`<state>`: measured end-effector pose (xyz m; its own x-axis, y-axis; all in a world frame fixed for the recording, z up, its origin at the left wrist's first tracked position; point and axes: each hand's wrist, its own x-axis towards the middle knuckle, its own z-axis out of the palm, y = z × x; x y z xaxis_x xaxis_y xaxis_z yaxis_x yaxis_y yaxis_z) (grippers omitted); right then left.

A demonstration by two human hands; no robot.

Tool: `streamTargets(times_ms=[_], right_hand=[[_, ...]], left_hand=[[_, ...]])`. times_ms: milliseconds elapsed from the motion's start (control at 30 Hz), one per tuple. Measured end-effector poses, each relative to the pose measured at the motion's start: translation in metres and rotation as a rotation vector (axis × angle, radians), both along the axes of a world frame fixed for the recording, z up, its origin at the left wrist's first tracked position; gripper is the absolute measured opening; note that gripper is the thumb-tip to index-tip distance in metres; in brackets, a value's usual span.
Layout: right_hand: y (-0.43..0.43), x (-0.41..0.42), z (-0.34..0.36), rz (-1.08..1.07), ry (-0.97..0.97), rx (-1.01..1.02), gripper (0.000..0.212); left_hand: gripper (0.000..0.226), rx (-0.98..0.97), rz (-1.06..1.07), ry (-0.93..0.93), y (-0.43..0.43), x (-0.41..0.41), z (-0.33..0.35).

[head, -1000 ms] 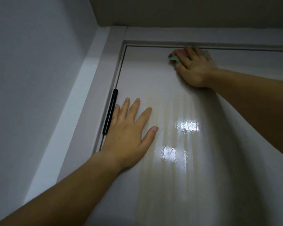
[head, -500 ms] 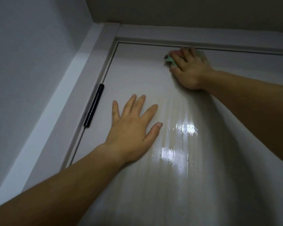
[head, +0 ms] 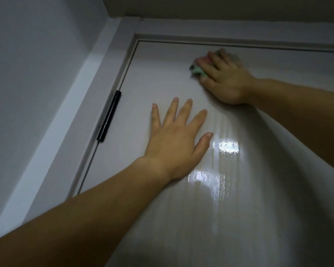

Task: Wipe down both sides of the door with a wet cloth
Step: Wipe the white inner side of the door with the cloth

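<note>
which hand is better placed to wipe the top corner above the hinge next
Right, likely: the right hand holds the cloth against the door near its top edge. The left hand lies flat on the door, fingers spread, no cloth.

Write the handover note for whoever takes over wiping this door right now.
Left hand: flat on the door, fingers spread, holding nothing.
Right hand: grips the cloth, pressed to the door just under the top of the frame.
Done: wet streaks shine on the panel below the hands.
Left: the strip near the hinge looks dull, perhaps unwiped; the lower part and the other side are out of view.
</note>
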<state>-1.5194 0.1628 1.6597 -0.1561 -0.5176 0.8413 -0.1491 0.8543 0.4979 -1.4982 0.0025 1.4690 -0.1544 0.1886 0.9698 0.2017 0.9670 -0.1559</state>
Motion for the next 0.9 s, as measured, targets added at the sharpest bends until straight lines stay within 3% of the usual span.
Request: streamTargets(times_ms=[67,233,433,600,800,900], right_hand=[[0.016,-0.003,-0.001,-0.022,0.007,0.069,0.072],[0.039,0.007,0.021,-0.065,-0.006,-0.176,0.064],[0.062,0.000,-0.032,-0.024,-0.003,0.095,0.076],[0.063,0.007,0.024,-0.075,-0.015,-0.190,0.066],[0.075,-0.002,-0.045,0.001,0.005,0.122,0.069],[0.086,0.001,-0.017,-0.031,-0.006,0.069,0.063]], left_hand=[[0.065,0.012,0.000,-0.033,0.004,-0.004,0.002],[0.067,0.016,0.011,-0.017,0.004,-0.010,0.002],[0.070,0.029,0.037,-0.005,0.008,-0.011,0.003],[0.069,0.073,0.014,-0.010,0.016,-0.006,0.005],[0.070,0.092,0.046,0.009,0.029,-0.006,0.007],[0.072,0.030,0.038,0.011,0.042,-0.006,0.009]])
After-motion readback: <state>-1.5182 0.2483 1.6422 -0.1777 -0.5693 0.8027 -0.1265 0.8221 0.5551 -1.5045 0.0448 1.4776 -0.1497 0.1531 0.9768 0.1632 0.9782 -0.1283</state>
